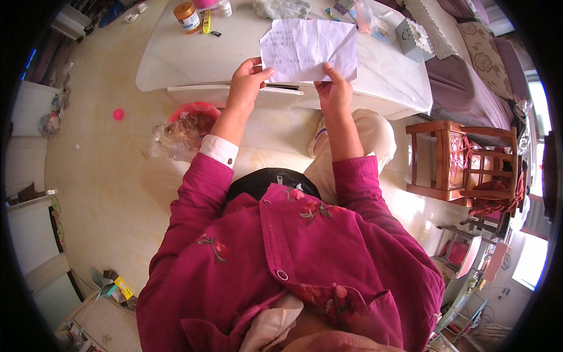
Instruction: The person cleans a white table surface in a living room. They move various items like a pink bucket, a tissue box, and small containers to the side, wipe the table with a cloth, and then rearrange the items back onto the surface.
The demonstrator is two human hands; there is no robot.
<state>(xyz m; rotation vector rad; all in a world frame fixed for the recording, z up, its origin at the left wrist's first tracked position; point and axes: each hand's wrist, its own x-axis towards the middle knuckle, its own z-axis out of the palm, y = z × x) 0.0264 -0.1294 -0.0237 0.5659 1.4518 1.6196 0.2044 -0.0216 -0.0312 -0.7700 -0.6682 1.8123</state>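
Observation:
Between my two hands a creased white sheet of paper (310, 50) with printed writing is held up over the near edge of a white table (176, 61). My left hand (249, 81) pinches the sheet's lower left corner, thumb on the front and fingers behind. Gripping the lower right edge is my right hand (335, 90), its thumb also on the printed side. Below the tabletop, a drawer (198, 94) stands slightly pulled out, partly behind my left hand.
A brown jar (187, 18), a yellow utility knife (206, 22), a small white bottle (225, 8) and a grey cloth (281, 8) lie along the tabletop. A light-blue box (414, 40) stands right. A lined red bin (193, 110) is lower left; a wooden chair (448, 160) stands right.

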